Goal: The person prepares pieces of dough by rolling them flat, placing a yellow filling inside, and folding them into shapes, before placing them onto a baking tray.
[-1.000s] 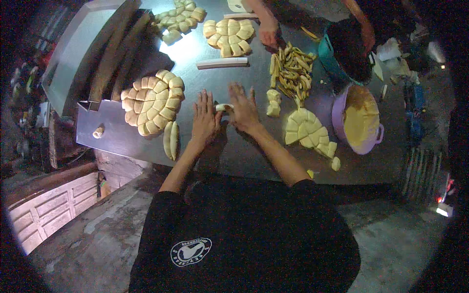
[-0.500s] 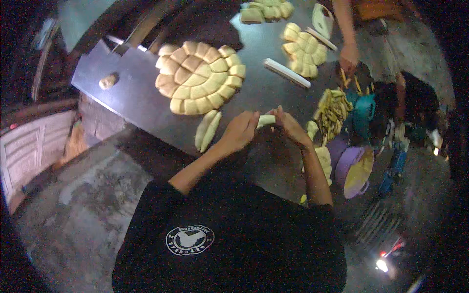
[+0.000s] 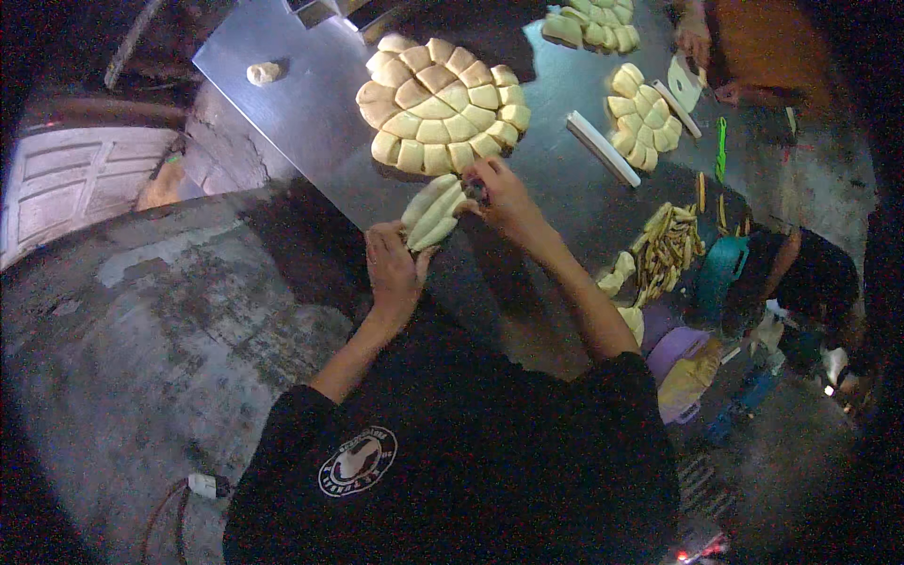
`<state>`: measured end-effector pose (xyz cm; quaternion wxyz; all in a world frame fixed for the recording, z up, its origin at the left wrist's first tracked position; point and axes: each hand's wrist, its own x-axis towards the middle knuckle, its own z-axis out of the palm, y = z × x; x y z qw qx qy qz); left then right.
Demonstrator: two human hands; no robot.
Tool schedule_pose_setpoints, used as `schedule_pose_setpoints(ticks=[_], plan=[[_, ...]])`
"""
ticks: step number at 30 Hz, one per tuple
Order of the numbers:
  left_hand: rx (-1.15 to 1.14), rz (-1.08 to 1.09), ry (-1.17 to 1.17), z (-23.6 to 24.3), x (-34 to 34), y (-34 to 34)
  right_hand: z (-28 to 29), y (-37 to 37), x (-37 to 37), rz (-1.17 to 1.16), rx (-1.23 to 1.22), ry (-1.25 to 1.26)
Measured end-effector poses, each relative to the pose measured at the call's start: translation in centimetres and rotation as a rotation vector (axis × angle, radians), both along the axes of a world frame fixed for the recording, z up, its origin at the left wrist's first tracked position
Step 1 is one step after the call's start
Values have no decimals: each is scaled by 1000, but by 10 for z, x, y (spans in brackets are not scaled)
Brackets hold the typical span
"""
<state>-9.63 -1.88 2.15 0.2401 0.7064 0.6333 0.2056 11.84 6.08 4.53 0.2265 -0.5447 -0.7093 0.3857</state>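
Elongated pale dough rolls [image 3: 435, 212] lie side by side at the near edge of the metal table, slanting up to the right. My left hand [image 3: 394, 266] is at their lower end, its thumb and fingers closed about the tips. At the upper end, my right hand [image 3: 507, 202] is curled with its fingers against the dough. Just beyond sits a large round cluster of cut dough pieces [image 3: 443, 104], close to the right fingertips. What lies under both sets of fingers is partly hidden.
A small dough lump [image 3: 265, 72] lies far left on the metal table [image 3: 311, 122]. Rightward are a white bar [image 3: 603, 148], a smaller dough cluster [image 3: 645, 118], a heap of thin strips [image 3: 669, 250] and a purple tub [image 3: 673, 348]. Another person's hand [image 3: 694, 42] is at the far right.
The dough roll stretched between my hands has been brought left to the two lying rolls. Both hands moved left, my left hand dropping nearer me. The view has shifted.
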Motion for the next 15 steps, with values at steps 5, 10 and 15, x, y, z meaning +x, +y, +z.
schedule_pose_setpoints(ticks=[5,10,15], plan=[[3,-51,-69,11,2,6,-22,5,-9,44,70,-56],[-41,-138,70,-16,0,27,-31,26,-19,57,89,77],[-22,-369,-226,5,-21,27,32,-51,8,-236,79,42]])
